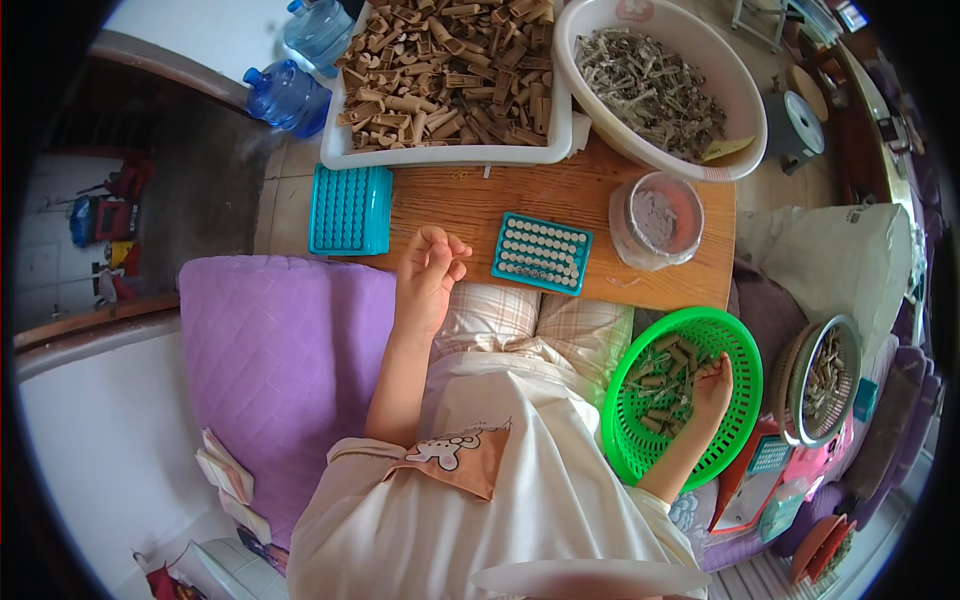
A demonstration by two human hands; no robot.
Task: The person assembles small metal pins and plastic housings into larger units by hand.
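Observation:
My left hand (433, 272) is raised by the wooden table's near edge, its fingers curled and the thumb pressed to them; what they hold, if anything, is too small to make out. Just right of it lies a teal rack (543, 253) with rows of round white pieces in it. My right hand (712, 388) is inside a bright green plastic basket (743, 345) at my right side, fingers bent over the contents. The basket holds brown tube-like pieces (653, 381) and thin clear-looking strips. Whether the right fingers grip one of these is hidden.
Behind the racks, a white tray (450, 157) heaped with brown pieces and a large pale basin (743, 120) of small clear parts stand on the table (450, 205). A stack of teal racks (350, 210) is left, a small tub (690, 235) right. A grey basket (790, 390) stands farther right.

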